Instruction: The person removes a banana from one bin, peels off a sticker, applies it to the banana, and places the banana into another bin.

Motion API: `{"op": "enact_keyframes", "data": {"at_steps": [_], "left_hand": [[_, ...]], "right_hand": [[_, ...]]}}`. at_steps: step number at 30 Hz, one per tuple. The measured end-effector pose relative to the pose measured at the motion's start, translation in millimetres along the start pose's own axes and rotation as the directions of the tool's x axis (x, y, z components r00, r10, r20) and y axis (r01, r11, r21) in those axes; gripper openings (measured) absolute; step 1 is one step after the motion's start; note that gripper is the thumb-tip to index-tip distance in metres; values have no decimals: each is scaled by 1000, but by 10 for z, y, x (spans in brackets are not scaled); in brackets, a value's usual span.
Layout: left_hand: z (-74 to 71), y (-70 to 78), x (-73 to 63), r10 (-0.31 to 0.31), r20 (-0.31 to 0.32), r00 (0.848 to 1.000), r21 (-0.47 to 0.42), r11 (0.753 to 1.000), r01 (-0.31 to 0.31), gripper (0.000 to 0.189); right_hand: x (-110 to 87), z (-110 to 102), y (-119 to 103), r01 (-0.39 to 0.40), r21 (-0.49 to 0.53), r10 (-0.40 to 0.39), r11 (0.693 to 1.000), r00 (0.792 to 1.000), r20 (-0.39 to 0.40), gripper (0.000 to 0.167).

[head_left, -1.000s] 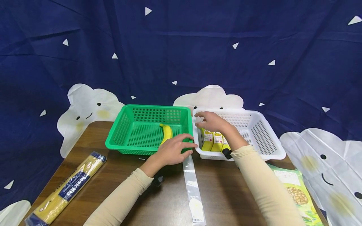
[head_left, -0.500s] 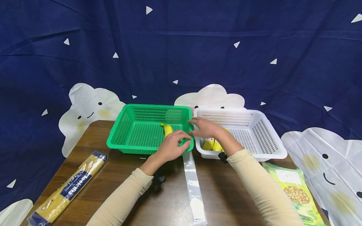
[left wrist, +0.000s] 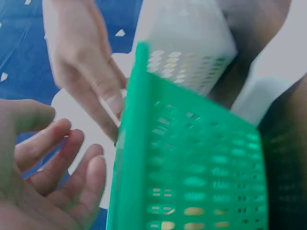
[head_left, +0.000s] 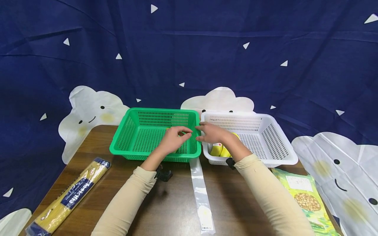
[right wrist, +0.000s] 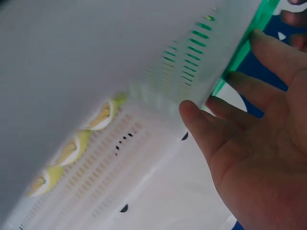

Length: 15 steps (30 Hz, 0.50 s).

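My left hand (head_left: 173, 139) is over the right part of the green basket (head_left: 147, 156), fingers loosely bent with nothing between them. Beneath it a banana (head_left: 167, 128) lies in the basket, mostly hidden by the hand. In the left wrist view the fingers are spread beside the green rim. My right hand (head_left: 213, 133) reaches across the left end of the white basket (head_left: 279, 160), its fingertips at the adjoining rims of both baskets. In the right wrist view the hand (right wrist: 264, 143) holds nothing. Yellow banana-shaped items (head_left: 217, 150) with white labels lie under the right forearm.
A pack of spaghetti (head_left: 69, 196) lies on the wooden table (head_left: 165, 209) at left. A clear plastic strip (head_left: 200, 193) runs toward the front edge. A green-yellow bag (head_left: 307, 200) lies at right. A blue cloth (head_left: 189, 49) hangs behind.
My left hand has moved left and up from the green basket's front right corner to over the banana. My right hand has shifted left from over the white basket to the rims between the baskets.
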<state>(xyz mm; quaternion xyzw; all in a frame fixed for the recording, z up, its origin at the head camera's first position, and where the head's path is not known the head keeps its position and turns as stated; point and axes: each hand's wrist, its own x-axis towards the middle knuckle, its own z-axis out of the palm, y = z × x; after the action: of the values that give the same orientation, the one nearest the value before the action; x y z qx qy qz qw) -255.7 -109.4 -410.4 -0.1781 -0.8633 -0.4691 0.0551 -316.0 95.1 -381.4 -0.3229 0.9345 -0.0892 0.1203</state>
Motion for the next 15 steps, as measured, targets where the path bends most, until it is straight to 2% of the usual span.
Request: {"op": "enact_keyframes", "data": {"at_steps": [5,10,13,15], "left_hand": [[-132,19,107,-92,36,995,10,996,91,22],[-228,28,229,-132,52,990,52,990,129,25],[-256,-3,303,-198,53,979,69,978,195,26],[-261,-38,344,-260,55,964,85,963,255,27]], "right_hand": [[-4,-30,-33,-28,-2,28,1000,999,27,61],[-23,-32,-37,-47,16,47,999,999,8,62],[-27,-16,-35,-46,27,46,999,999,-4,64],[-31,-1,-32,-49,28,50,998,999,-11,65]]}}
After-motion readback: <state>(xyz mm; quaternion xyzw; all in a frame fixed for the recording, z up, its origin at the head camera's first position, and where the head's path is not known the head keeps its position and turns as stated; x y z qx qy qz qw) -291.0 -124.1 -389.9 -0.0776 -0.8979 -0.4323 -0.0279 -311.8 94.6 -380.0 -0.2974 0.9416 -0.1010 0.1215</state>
